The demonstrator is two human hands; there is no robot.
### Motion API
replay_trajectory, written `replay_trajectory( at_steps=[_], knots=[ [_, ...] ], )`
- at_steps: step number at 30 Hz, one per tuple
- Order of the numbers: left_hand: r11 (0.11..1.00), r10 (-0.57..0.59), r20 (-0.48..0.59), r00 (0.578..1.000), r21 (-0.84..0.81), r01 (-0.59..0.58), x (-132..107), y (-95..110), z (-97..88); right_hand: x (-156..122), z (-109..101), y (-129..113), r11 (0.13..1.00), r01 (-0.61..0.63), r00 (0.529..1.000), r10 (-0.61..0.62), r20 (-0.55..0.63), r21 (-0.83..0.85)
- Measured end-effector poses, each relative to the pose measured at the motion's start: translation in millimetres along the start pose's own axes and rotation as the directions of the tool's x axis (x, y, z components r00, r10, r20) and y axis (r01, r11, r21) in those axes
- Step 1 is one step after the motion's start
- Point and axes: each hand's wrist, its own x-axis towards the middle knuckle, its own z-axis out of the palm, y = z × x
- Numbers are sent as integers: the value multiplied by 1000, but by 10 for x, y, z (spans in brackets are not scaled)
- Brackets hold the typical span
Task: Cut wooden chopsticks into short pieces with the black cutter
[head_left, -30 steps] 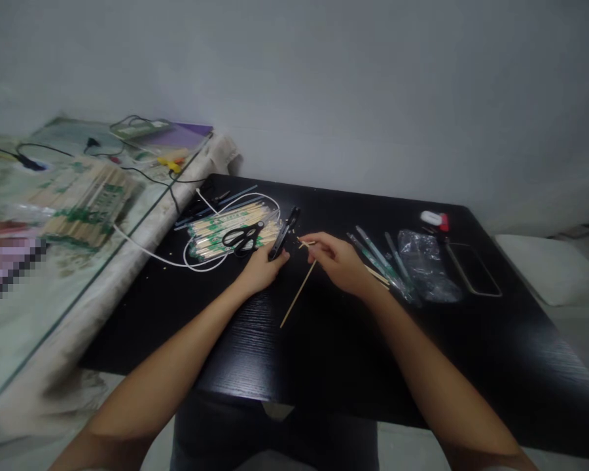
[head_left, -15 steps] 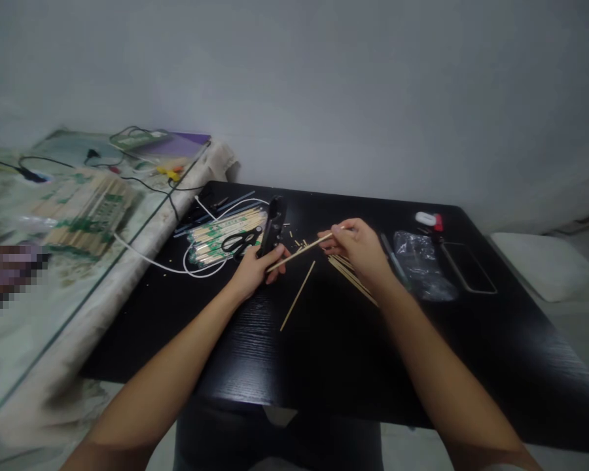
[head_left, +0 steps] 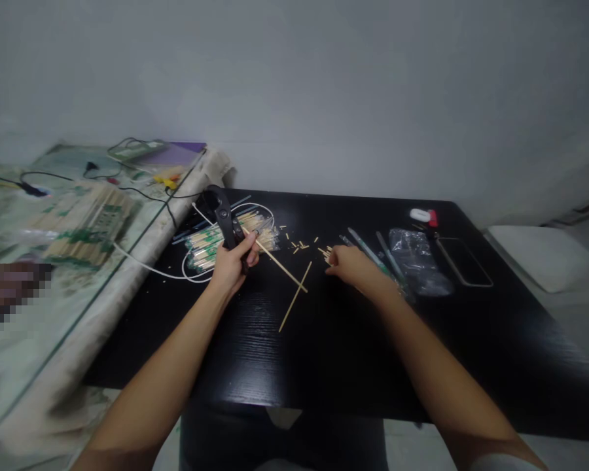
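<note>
My left hand [head_left: 235,261] is closed around a black hand tool [head_left: 224,214] with a round pivot, its exact kind unclear. The same hand pinches a thin wooden stick [head_left: 281,264], which slants down to the right and crosses a second stick [head_left: 292,304] on the table. My right hand [head_left: 349,265] has its fingers curled at a small bunch of sticks [head_left: 326,254]; only their ends show, the rest lying hidden beneath the hand. Short cut-off pieces [head_left: 300,246] of stick are scattered between the two hands.
Packs of wrapped chopsticks [head_left: 203,247] lie behind my left hand, with a white cable [head_left: 182,267] looped about them. Clear plastic wrappers [head_left: 417,261] and a phone [head_left: 465,261] lie on the right of the black table [head_left: 255,366]. Another chopstick bundle [head_left: 88,226] rests on the left surface.
My right hand has let go of the stick and moved down to the bunch. My left hand has shifted left, keeping the tool and the stick, which now points down to the right.
</note>
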Motion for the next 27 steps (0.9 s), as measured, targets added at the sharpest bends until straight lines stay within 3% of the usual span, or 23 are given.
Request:
replay_trajectory(
  at_steps=[3,11,17,20,21,23,25,27],
  knots=[
    [1000,-14,48,999,25,13,-15,-39,9,-15,14,-17,994,-40,999,38,-23,-102],
    [988,-105,170,980,133,82,-50,-128,2,-33,43,-62,992,-25,1000,24,-7,-123],
    [977,-114,204,972,202,72,-82,-147,9,-60,-16,-75,997,11,1000,-11,5,-73],
    [962,-80,166,983,271,32,-100,-151,17,-107,-86,-97,983,140,987,-130,-92,120],
    [953,-58,148,987,302,10,-107,-148,29,-125,-98,-112,943,213,975,-189,-116,254],
    [933,-11,120,993,357,-33,-124,-125,77,-156,-88,-160,773,327,943,-302,-138,543],
    [913,22,113,993,403,-66,-140,-69,161,-180,-35,-228,564,350,914,-380,-142,748],
    [877,50,147,988,467,-114,-150,26,268,-196,42,-308,395,354,891,-418,-178,847]
  ],
)
